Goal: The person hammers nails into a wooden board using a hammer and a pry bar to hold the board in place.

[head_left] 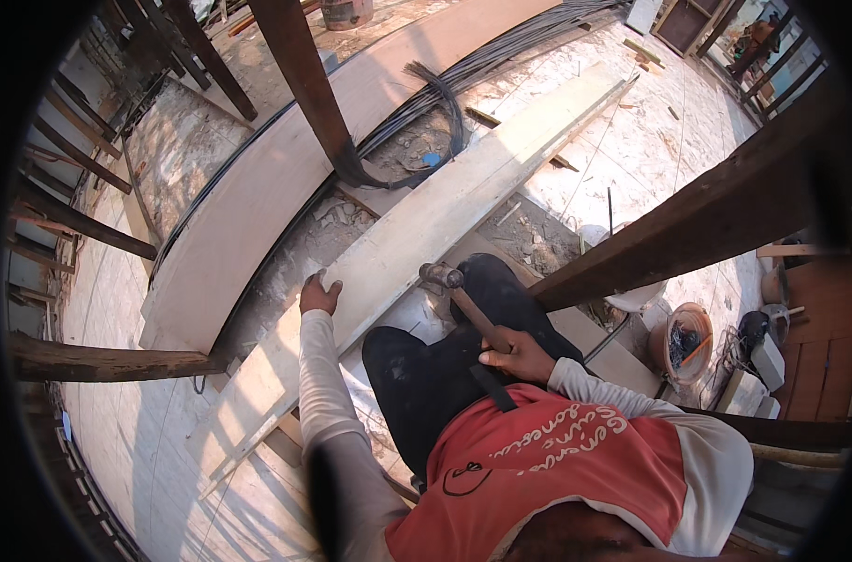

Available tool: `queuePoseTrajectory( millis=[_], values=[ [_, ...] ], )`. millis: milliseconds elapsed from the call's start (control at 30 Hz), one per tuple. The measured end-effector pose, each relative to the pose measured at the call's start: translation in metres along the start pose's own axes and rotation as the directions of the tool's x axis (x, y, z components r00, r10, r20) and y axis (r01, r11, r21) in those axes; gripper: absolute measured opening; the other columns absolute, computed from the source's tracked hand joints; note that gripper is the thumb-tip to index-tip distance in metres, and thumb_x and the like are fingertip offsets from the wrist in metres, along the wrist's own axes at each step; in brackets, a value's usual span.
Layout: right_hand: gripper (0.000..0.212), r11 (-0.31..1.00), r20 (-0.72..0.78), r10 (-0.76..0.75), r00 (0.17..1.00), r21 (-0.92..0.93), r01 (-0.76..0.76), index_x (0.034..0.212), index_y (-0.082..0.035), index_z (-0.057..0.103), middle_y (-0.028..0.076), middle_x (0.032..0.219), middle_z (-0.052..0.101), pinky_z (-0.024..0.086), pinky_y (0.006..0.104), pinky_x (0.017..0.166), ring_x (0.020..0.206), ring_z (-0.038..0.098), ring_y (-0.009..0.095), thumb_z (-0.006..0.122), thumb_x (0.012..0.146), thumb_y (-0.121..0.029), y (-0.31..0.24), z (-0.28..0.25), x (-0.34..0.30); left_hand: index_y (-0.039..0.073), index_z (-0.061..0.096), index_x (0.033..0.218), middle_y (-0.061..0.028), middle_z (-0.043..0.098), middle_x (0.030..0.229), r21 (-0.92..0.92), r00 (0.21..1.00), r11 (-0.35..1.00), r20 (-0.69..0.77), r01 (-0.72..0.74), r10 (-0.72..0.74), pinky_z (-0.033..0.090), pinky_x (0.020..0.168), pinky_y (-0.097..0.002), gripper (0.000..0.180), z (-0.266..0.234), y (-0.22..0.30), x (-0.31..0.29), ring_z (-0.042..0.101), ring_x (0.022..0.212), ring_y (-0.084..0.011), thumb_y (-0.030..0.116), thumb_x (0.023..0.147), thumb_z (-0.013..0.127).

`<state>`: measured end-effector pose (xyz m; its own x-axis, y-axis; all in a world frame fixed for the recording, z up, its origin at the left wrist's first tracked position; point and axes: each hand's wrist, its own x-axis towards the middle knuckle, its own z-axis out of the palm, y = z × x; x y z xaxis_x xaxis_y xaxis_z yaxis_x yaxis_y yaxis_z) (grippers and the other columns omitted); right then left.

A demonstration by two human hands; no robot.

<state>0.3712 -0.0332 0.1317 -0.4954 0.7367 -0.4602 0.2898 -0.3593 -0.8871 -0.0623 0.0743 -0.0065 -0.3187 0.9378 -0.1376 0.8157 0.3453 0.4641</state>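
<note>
Across my lap front lies a long pale wooden board (400, 245), running from the lower left to the upper right with a strip along its near edge. My left hand (321, 293) grips the board's far edge, its fingers curled there and partly hidden. In my right hand (521, 358) is a hammer (477, 317), held by its wooden handle. The hammer's metal head points up and left, above my dark trousers and close to the board's near edge; whether it touches anything I cannot tell.
Beyond the board lies a wide plywood sheet (248, 220) beside a bundle of thin steel bars (501, 58). Dark wooden posts (300, 75) and a thick beam (674, 225) slant close by. At right stands a bucket (665, 351) of small items. Another person (756, 45) is far right.
</note>
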Motion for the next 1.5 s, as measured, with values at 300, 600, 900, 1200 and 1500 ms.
queuePoseTrajectory(
  millis=[300, 600, 900, 1200, 1500],
  values=[
    [0.036, 0.996, -0.178, -0.076, 0.981, -0.056, 0.067, 0.119, -0.005, 0.053, 0.004, 0.077, 0.056, 0.047, 0.0326, 0.061, 0.066, 0.056, 0.015, 0.063, 0.093, -0.027, -0.003, -0.014, 0.013, 0.017, 0.044, 0.143, -0.0084, 0.045, 0.147, 0.293, 0.897, 0.901, 0.213, 0.320, -0.388, 0.026, 0.114, -0.0549, 0.075, 0.036, 0.024, 0.053, 0.041, 0.135, -0.0284, 0.045, 0.078, 0.067],
    [0.035, 0.739, -0.037, -0.547, 0.836, -0.492, 0.461, 0.117, -0.004, 0.057, 0.012, 0.079, 0.064, 0.049, 0.0393, 0.063, 0.064, 0.063, 0.026, 0.059, 0.095, -0.031, -0.075, 0.013, 0.146, 0.024, 0.034, 0.150, -0.0018, 0.030, 0.157, 0.257, 0.904, 0.917, 0.225, 0.304, -0.363, 0.011, 0.118, -0.0574, 0.071, 0.055, -0.002, 0.037, 0.019, 0.147, -0.0236, 0.048, 0.087, 0.058],
    [0.036, 0.264, 0.025, -0.248, 0.968, -0.960, 0.092, 0.097, -0.014, 0.064, 0.010, 0.078, 0.069, 0.053, 0.0466, 0.067, 0.073, 0.069, 0.031, 0.063, 0.086, -0.049, -0.069, 0.003, 0.304, 0.025, 0.032, 0.151, -0.0032, 0.031, 0.156, 0.259, 0.923, 0.923, 0.186, 0.285, -0.337, 0.007, 0.117, -0.0591, 0.071, 0.061, -0.002, 0.034, 0.018, 0.148, -0.0248, 0.049, 0.089, 0.056],
    [0.025, 0.286, 0.153, -0.215, 0.965, -0.935, 0.212, 0.097, -0.017, 0.063, 0.010, 0.081, 0.069, 0.052, 0.0446, 0.069, 0.078, 0.068, 0.031, 0.062, 0.087, -0.040, -0.038, -0.014, 0.354, 0.023, 0.035, 0.149, -0.0041, 0.033, 0.154, 0.221, 0.946, 0.940, 0.137, 0.262, -0.295, 0.008, 0.118, -0.0596, 0.069, 0.067, -0.001, 0.033, 0.017, 0.148, -0.0257, 0.045, 0.088, 0.057],
    [0.025, 0.515, 0.087, -0.226, 0.970, -0.835, 0.195, 0.100, -0.014, 0.063, 0.011, 0.084, 0.068, 0.052, 0.0440, 0.073, 0.079, 0.067, 0.031, 0.061, 0.088, -0.037, -0.037, -0.002, 0.358, 0.023, 0.035, 0.149, -0.0057, 0.032, 0.155, 0.201, 0.947, 0.944, 0.136, 0.261, -0.291, 0.004, 0.118, -0.0591, 0.067, 0.065, -0.003, 0.029, 0.015, 0.148, -0.0262, 0.044, 0.089, 0.056]
  ],
)
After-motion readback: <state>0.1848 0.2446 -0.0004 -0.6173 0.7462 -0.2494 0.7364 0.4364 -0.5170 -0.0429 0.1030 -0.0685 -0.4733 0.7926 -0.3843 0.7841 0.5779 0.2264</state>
